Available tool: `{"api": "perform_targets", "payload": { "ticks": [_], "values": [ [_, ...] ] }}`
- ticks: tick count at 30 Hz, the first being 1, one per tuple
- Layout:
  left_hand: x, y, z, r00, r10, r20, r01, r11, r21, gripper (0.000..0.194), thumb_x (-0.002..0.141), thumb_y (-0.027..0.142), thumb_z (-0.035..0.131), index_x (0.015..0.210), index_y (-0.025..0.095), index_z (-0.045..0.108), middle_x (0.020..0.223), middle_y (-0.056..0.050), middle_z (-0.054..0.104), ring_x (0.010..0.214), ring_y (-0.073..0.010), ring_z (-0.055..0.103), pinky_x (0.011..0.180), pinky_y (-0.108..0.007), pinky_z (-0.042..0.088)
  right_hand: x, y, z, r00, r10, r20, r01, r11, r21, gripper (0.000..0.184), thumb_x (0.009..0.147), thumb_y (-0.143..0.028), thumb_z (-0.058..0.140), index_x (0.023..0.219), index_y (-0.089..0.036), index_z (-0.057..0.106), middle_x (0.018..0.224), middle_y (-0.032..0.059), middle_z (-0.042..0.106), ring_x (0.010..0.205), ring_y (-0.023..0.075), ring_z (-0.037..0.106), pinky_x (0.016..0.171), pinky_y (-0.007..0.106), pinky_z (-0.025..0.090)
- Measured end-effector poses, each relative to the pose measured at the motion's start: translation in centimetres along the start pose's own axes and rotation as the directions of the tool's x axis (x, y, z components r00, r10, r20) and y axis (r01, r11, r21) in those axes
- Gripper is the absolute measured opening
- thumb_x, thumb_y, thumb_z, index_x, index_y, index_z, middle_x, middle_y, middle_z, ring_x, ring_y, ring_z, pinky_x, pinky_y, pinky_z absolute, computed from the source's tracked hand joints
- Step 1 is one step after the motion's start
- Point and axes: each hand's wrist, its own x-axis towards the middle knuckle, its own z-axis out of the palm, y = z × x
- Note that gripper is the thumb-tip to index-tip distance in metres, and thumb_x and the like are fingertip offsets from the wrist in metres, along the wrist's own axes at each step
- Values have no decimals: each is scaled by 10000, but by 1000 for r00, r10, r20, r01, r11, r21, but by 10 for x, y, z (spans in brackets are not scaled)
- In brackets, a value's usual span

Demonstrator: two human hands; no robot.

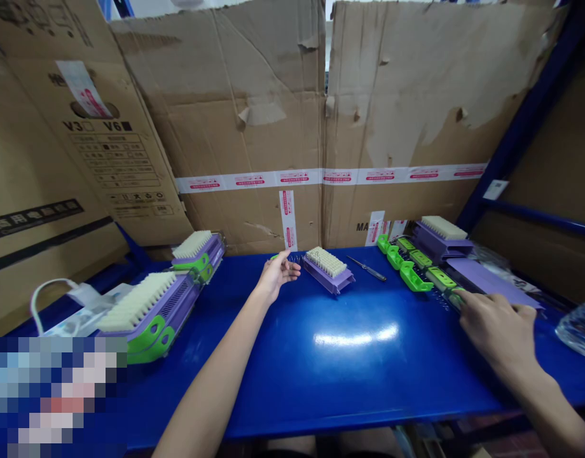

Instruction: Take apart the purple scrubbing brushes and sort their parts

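Observation:
My left hand (276, 278) is held over the middle of the table, palm facing right, its fingers stretched and apart. Just right of it lies a purple brush head (328, 270) with cream bristles up. Small metal springs (297, 259) lie between the two, and a bit of green shows behind my fingers. At the right, my right hand (500, 327) has its fingers closed over the near end of a row of green plastic pieces (440, 278); its fingertips are partly hidden. Beside that row are bright green clip-shaped parts (415, 278) and dark loose springs (440, 300).
A screwdriver (367, 268) lies behind the middle. Two purple-and-green brushes (152, 305) (197, 251) stand at the left, near a white power strip and cable (82, 296). Another bristled purple block (442, 235), a purple panel (493, 280) and clear plastic (578, 327) are at right. Cardboard (249, 127) walls the back.

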Motion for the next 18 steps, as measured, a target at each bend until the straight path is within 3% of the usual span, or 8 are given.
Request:
{"api": "perform_targets", "payload": {
  "ticks": [5,8,10,13,16,18],
  "values": [
    [0,-2,0,999,33,11,-34,998,54,482,613,550,687,475,170,424,627,-68,666,546,-149,608,593,-289,463,1,-6,2,987,57,-150,-38,991,129,280,908,-271,400,895,-174,663,815,97,709,783,234,586,651,328,226],
    [-3,-1,3,996,59,60,-66,990,125,497,623,564,686,454,165,443,628,-84,669,552,-154,610,594,-292,471,6,-21,-2,951,57,-305,40,953,301,315,908,-352,413,974,-170,661,857,100,711,823,235,613,692,341,293],
    [-7,0,7,993,57,106,-76,979,188,510,634,580,678,443,159,462,641,-93,675,558,-155,613,596,-288,475,11,-38,-10,927,29,-373,149,885,441,304,905,-365,434,1000,-178,653,879,90,708,840,227,628,715,340,343],
    [-15,0,15,976,40,214,-105,948,301,527,674,605,638,439,149,520,644,-101,678,539,-146,605,576,-274,464,18,-74,-32,921,-66,-384,310,723,617,301,902,-355,471,1111,-189,610,995,95,689,911,224,626,766,353,425],
    [-24,-2,25,937,20,348,-160,911,379,524,704,599,615,447,144,584,597,-99,660,497,-140,581,546,-272,447,22,-114,-58,903,-247,-353,430,566,704,386,891,-334,492,1260,-224,526,1166,108,626,1073,254,572,850,414,462],
    [-29,-4,30,905,3,425,-184,904,385,519,714,593,612,454,144,602,575,-92,649,481,-137,570,539,-273,445,24,-137,-70,874,-338,-349,480,491,727,408,882,-298,499,1286,-242,506,1187,107,614,1081,261,564,839,428,481]
  ]
}}
